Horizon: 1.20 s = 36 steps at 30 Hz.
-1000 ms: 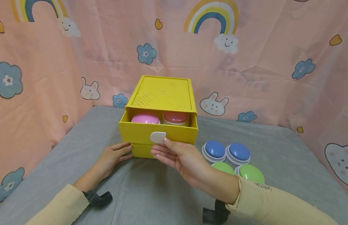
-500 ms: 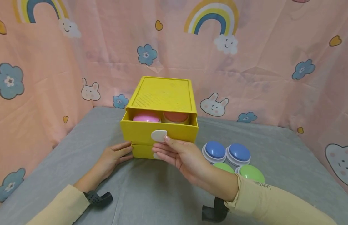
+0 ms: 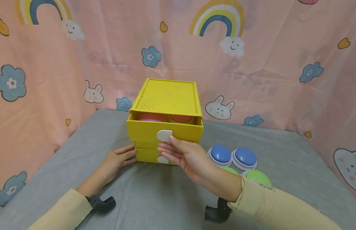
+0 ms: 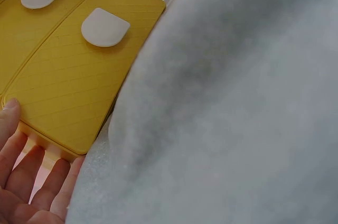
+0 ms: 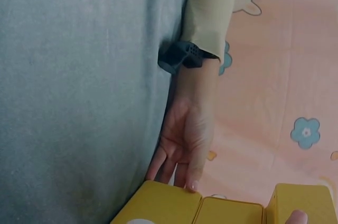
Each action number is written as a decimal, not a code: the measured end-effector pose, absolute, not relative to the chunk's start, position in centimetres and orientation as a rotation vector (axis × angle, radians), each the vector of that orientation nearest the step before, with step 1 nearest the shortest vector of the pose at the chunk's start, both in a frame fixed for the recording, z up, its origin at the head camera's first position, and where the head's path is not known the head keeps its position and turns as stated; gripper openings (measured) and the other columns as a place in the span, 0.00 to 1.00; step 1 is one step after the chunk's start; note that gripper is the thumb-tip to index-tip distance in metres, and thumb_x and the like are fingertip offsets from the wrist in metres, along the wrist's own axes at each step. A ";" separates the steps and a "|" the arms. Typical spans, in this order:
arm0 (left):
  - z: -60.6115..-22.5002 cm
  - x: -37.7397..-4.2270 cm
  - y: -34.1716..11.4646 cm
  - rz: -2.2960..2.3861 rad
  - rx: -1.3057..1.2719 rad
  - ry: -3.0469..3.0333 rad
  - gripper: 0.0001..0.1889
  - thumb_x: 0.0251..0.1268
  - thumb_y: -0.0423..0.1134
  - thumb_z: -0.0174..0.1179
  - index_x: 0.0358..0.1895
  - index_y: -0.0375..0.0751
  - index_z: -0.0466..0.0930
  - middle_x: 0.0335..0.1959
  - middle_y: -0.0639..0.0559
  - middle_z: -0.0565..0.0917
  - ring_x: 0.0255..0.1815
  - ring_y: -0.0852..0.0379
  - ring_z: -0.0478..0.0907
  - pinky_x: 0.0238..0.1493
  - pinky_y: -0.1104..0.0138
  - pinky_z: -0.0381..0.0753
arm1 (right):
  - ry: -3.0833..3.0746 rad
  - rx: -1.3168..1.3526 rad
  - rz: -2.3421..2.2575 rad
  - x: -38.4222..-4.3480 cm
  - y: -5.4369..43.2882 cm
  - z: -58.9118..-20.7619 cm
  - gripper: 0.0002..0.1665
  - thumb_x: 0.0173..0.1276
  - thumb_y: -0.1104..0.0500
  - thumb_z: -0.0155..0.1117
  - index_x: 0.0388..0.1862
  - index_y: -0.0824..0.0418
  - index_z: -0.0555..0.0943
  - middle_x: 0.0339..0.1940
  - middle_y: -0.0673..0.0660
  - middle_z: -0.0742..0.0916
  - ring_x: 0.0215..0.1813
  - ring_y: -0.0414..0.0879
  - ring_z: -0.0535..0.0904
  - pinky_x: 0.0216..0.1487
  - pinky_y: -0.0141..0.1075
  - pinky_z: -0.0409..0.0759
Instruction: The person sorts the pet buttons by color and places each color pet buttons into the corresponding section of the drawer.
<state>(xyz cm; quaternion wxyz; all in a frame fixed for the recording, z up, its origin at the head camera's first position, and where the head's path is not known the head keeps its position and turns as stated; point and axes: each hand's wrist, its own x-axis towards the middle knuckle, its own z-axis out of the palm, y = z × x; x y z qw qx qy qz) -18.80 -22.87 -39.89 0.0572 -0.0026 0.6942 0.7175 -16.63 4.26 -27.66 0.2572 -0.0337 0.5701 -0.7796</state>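
Note:
A yellow stacked drawer box (image 3: 170, 95) stands mid-table in the head view. Its top drawer (image 3: 143, 131) is partly out, and a pink domed button (image 3: 151, 117) and a red domed button (image 3: 181, 119) show inside, mostly hidden by the drawer front. The thumb of my right hand (image 3: 192, 158) presses beside the white tab (image 3: 164, 135) on that drawer, its other fingers stretched out below. My left hand (image 3: 114, 163) rests against the lower left corner of the box. The left wrist view shows its thumb (image 4: 9, 115) on the front face and its fingers along the side.
Right of the box sit two blue domed buttons (image 3: 221, 154) on white bases, with two green ones (image 3: 257, 177) nearer, partly behind the right forearm. Grey cloth (image 3: 154, 198) covers the table. A pink patterned curtain (image 3: 178, 54) hangs behind and at both sides.
The top drawer has slid further back into the box, the right hand moving with it. Less of the pink and red buttons shows. The left hand has stayed in place.

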 end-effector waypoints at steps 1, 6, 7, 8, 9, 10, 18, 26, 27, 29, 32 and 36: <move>-39.9 -18.8 -22.9 2.170 -0.001 2.106 0.30 0.72 0.40 0.60 0.72 0.29 0.64 0.74 0.38 0.67 0.52 0.72 0.81 0.56 0.66 0.86 | 1.545 -0.081 -2.117 -16.7 4.2 -27.6 0.25 0.79 0.53 0.53 0.63 0.71 0.77 0.57 0.64 0.87 0.53 0.47 0.88 0.57 0.36 0.84; -39.8 -18.7 -22.9 2.170 -0.005 2.097 0.30 0.72 0.40 0.60 0.72 0.29 0.64 0.73 0.39 0.68 0.53 0.72 0.81 0.56 0.65 0.85 | 1.543 -0.052 -2.125 -16.9 4.1 -27.6 0.24 0.79 0.54 0.53 0.62 0.69 0.78 0.55 0.63 0.88 0.53 0.47 0.88 0.55 0.35 0.85; -39.8 -18.7 -22.9 2.171 -0.007 2.097 0.30 0.72 0.40 0.60 0.72 0.29 0.64 0.73 0.39 0.68 0.52 0.72 0.81 0.56 0.65 0.86 | 1.544 -0.042 -2.126 -16.9 4.1 -27.6 0.23 0.79 0.54 0.53 0.62 0.69 0.78 0.54 0.62 0.88 0.53 0.47 0.88 0.55 0.35 0.85; -39.8 -18.7 -22.9 2.173 -0.010 2.095 0.30 0.72 0.39 0.60 0.72 0.29 0.64 0.73 0.40 0.68 0.52 0.72 0.81 0.56 0.65 0.86 | 1.547 -0.048 -2.125 -17.0 4.1 -27.6 0.23 0.79 0.54 0.53 0.62 0.69 0.78 0.54 0.61 0.88 0.53 0.47 0.88 0.55 0.35 0.85; -39.8 -18.7 -22.9 2.175 -0.011 2.093 0.30 0.72 0.39 0.60 0.72 0.29 0.64 0.73 0.40 0.69 0.52 0.72 0.81 0.56 0.65 0.86 | 1.548 -0.051 -2.124 -17.1 4.1 -27.6 0.24 0.79 0.54 0.53 0.63 0.69 0.78 0.53 0.61 0.89 0.53 0.47 0.88 0.56 0.35 0.85; -39.8 -18.6 -22.9 2.176 -0.012 2.094 0.30 0.73 0.39 0.60 0.72 0.29 0.64 0.73 0.40 0.69 0.52 0.72 0.81 0.55 0.65 0.86 | 1.553 -0.052 -2.123 -17.1 4.1 -27.6 0.24 0.78 0.54 0.53 0.63 0.69 0.77 0.53 0.61 0.89 0.52 0.47 0.88 0.56 0.35 0.85; -39.9 -18.6 -22.7 2.174 -0.029 2.104 0.30 0.72 0.38 0.60 0.72 0.28 0.64 0.72 0.41 0.70 0.51 0.72 0.82 0.55 0.66 0.86 | 1.565 -0.057 -2.114 -17.5 4.1 -27.8 0.25 0.78 0.53 0.55 0.64 0.69 0.76 0.52 0.60 0.89 0.52 0.46 0.88 0.58 0.35 0.83; -40.0 -18.7 -22.7 2.173 -0.036 2.102 0.30 0.72 0.38 0.60 0.72 0.28 0.64 0.71 0.42 0.71 0.51 0.72 0.82 0.55 0.66 0.86 | 1.576 -0.043 -2.123 -17.9 4.0 -27.8 0.25 0.78 0.53 0.55 0.64 0.68 0.77 0.52 0.58 0.89 0.52 0.46 0.88 0.57 0.35 0.84; -40.0 -18.7 -22.7 2.178 -0.033 2.101 0.30 0.72 0.38 0.60 0.72 0.28 0.64 0.71 0.43 0.72 0.51 0.72 0.82 0.55 0.66 0.86 | 1.576 -0.043 -2.123 -17.9 4.0 -27.8 0.25 0.78 0.53 0.54 0.64 0.68 0.77 0.51 0.58 0.89 0.52 0.46 0.88 0.57 0.35 0.84; -40.0 -18.8 -22.7 2.186 -0.023 2.101 0.30 0.72 0.37 0.60 0.72 0.28 0.64 0.70 0.45 0.73 0.51 0.72 0.82 0.55 0.66 0.86 | 1.577 -0.043 -2.122 -18.0 4.0 -27.8 0.25 0.78 0.53 0.54 0.65 0.67 0.77 0.51 0.58 0.90 0.52 0.45 0.88 0.56 0.35 0.84; -39.9 -18.8 -22.8 2.200 -0.008 2.097 0.30 0.72 0.37 0.59 0.71 0.27 0.63 0.70 0.45 0.73 0.51 0.72 0.82 0.55 0.66 0.86 | 1.575 -0.042 -2.123 -18.1 4.0 -27.7 0.24 0.78 0.53 0.55 0.65 0.67 0.77 0.50 0.57 0.90 0.52 0.45 0.88 0.57 0.35 0.84; -39.7 -18.6 -22.8 2.196 0.007 2.103 0.30 0.73 0.37 0.59 0.71 0.26 0.63 0.72 0.41 0.70 0.51 0.72 0.82 0.56 0.66 0.86 | 1.565 -0.036 -2.130 -18.2 3.9 -27.6 0.24 0.78 0.53 0.55 0.65 0.67 0.77 0.48 0.57 0.90 0.51 0.45 0.88 0.56 0.35 0.84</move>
